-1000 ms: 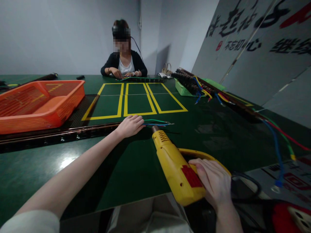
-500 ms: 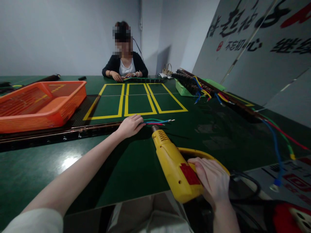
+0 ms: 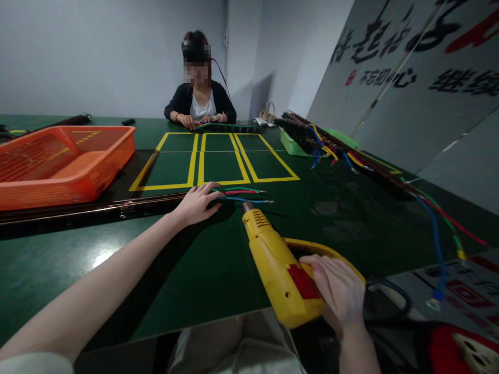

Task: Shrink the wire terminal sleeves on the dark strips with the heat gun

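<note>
My right hand grips the handle of a yellow heat gun, its metal nozzle pointing away from me toward several thin wires. A blue wire, a red wire and a green wire stick out to the right, with bare metallic ends. My left hand lies open over the base of these wires, fingers apart and thumb stretched out. From under it a long dark, shiny strip runs left along the table. The nozzle sits just below the blue wire, and a gap shows between them.
An orange basket stands at the left on a dark mesh. Yellow tape rectangles mark the green table. At the right, dark bundles with coloured wires rest over a green basket. A person sits opposite, hands on another strip.
My left hand has shifted left and its fingers have spread off the wires. The blue wire now lies apart from the red and green ones. The heat gun has barely moved.
</note>
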A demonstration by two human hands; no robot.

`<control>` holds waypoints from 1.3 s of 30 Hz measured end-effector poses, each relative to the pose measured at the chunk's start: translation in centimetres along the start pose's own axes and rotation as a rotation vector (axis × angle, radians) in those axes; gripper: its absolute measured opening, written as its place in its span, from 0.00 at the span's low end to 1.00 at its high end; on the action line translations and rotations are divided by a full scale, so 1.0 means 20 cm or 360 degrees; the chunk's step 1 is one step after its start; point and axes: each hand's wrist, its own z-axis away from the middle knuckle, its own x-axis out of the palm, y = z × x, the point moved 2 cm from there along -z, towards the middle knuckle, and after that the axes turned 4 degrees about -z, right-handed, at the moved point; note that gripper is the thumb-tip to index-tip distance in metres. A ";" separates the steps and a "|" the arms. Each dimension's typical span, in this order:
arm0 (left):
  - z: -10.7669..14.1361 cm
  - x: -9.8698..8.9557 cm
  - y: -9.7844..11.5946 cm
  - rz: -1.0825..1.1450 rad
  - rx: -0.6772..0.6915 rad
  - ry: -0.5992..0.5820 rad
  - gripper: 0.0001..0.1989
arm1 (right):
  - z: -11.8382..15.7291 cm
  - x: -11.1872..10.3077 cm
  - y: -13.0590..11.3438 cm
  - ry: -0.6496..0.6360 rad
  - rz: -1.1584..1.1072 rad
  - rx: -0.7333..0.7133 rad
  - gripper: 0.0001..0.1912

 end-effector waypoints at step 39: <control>0.15 -0.06 -0.18 0.0254 -0.0108 0.0291 0.09 | -0.10 0.31 -0.49 0.0009 0.0095 0.0222 0.15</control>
